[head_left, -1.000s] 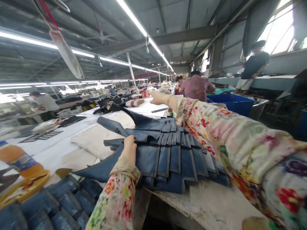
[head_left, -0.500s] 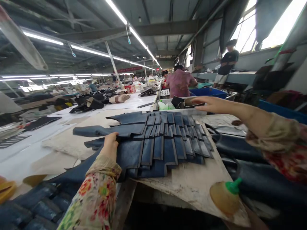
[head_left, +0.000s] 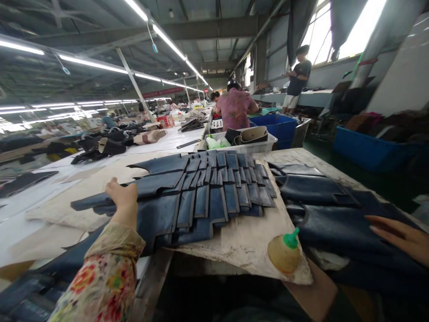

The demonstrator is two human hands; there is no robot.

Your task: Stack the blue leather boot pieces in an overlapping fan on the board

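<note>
Your two hands are in view: your left hand (head_left: 122, 194) at nine o'clock, your right hand (head_left: 400, 235) at four o'clock. One fanned stack of dark blue leather pieces (head_left: 208, 197) holds centre; individual pieces overlap too closely to count. One amber squeeze bottle with a green cap (head_left: 284, 254) sits at five o'clock, two blue plastic bins (head_left: 368, 150) at two o'clock. At twelve o'clock, two co-workers (head_left: 236, 109) stand.

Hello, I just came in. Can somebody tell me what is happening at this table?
A person in floral sleeves works at a long table. The left hand presses on the edge of a fanned stack of dark blue leather pieces lying on a worn board. The right hand rests open on another blue pile. A green-capped glue bottle lies near the board's edge.
</note>
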